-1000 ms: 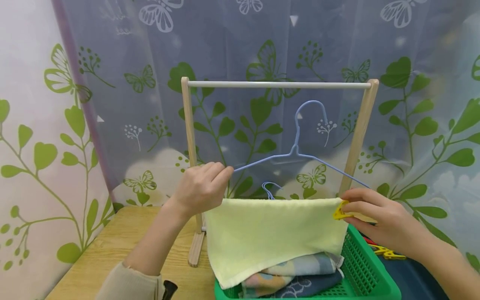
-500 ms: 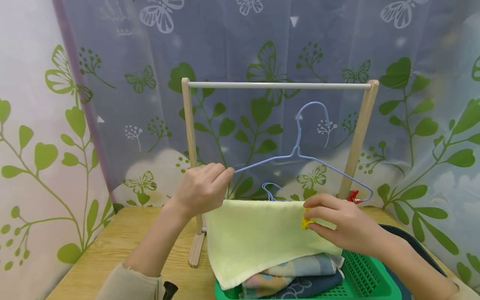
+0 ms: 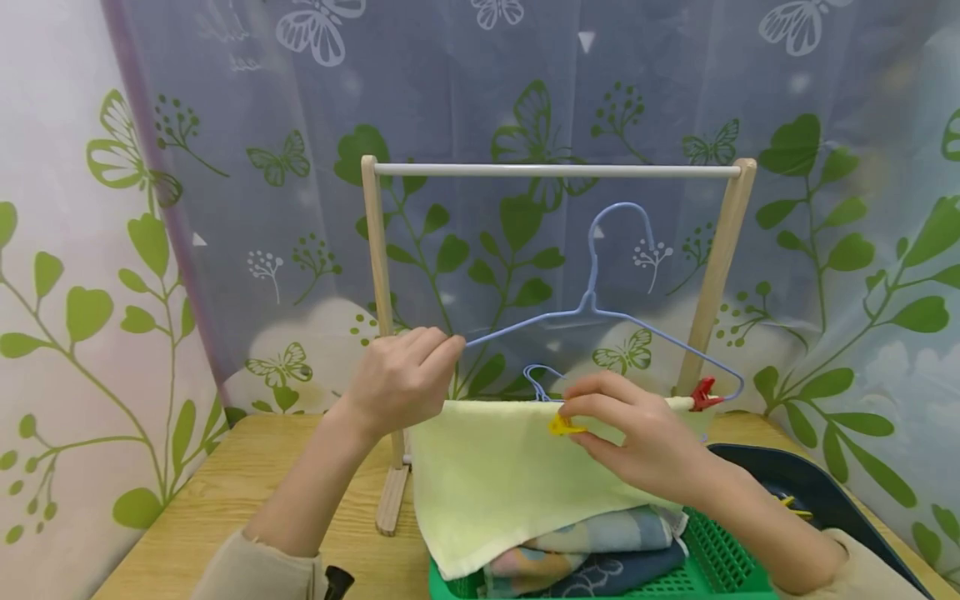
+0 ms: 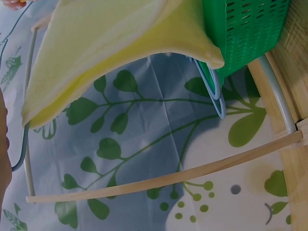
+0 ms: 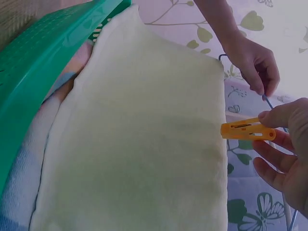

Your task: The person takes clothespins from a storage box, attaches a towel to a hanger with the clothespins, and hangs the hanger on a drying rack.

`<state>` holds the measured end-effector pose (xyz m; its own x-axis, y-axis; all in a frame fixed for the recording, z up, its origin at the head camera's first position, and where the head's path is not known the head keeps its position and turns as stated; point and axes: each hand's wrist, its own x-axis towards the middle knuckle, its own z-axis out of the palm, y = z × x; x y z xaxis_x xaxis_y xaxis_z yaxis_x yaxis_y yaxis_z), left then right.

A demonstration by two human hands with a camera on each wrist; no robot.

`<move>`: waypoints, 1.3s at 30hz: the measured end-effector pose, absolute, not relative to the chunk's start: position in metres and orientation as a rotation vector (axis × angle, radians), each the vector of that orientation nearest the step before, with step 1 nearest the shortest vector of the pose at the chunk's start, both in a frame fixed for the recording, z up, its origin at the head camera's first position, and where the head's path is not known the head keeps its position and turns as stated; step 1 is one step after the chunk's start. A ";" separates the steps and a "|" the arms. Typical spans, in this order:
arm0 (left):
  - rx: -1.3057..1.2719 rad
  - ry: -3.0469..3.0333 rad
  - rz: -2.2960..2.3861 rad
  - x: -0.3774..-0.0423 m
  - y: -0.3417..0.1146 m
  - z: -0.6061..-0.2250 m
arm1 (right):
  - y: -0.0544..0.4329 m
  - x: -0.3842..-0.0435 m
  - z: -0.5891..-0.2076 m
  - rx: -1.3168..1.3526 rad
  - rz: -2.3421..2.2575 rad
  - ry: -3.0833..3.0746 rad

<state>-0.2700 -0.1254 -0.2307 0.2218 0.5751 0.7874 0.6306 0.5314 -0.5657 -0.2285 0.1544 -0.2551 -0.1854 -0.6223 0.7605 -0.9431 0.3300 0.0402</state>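
Note:
A blue hanger [image 3: 588, 302] stands upright in front of the rack, its hook below the rail. My left hand [image 3: 408, 371] grips its left arm. Over the hanger's lower bar is draped a pale yellow towel [image 3: 495, 467]. A red clothespin [image 3: 703, 395] sits at the towel's top right corner, by the hanger's right end. Between thumb and fingers my right hand [image 3: 637, 425] pinches a yellow clothespin [image 5: 248, 130]. In the right wrist view this clothespin's tip overlaps the towel's folded edge, near the middle of its length.
A wooden rack [image 3: 708, 283] with a white rail [image 3: 555, 171] stands behind the hanger. Beneath the towel is a green basket [image 3: 727, 550] with folded patterned cloths [image 3: 600, 537]. More blue hangers [image 3: 536, 383] show behind the towel. At right lies a dark tray [image 3: 757, 462] with yellow pieces.
My right hand has moved left along the towel's top edge with the yellow clothespin, from the right corner toward the middle. The red clothespin has come into view. My left hand stays put.

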 end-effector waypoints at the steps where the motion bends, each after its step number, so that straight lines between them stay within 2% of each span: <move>1: -1.116 -1.440 -0.059 -0.270 -0.125 -0.231 | 0.152 -0.228 -0.255 1.379 0.602 -1.896; 25: -1.082 -1.449 -0.128 -0.268 -0.126 -0.230 | 0.102 -0.239 -0.237 1.391 0.559 -1.793; 39: -1.037 -1.400 -0.063 -0.267 -0.125 -0.230 | 0.093 -0.243 -0.237 1.396 0.538 -1.818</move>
